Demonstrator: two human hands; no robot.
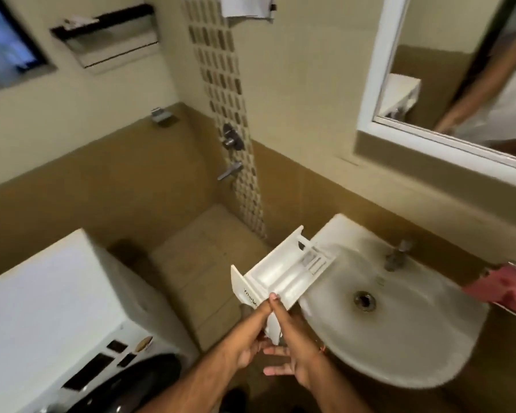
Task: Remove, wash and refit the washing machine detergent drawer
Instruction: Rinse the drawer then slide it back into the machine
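A white detergent drawer (283, 271) with several compartments is held in the air at the left rim of a white washbasin (399, 347). Its far end reaches over the basin. My left hand (249, 338) grips the drawer's front panel from the left, thumb up along the panel. My right hand (292, 344) grips the same front end from the right, thumb up beside the left thumb and fingers curled beneath. The white front-loading washing machine (51, 317) stands at lower left, its dark round door partly in view.
A metal tap (395, 256) sits at the back of the basin above the drain (364, 300). A pink cloth (501, 289) hangs at the right edge. A white-framed mirror (447, 84) is on the wall. Shower fittings (231, 141) are in the tiled corner.
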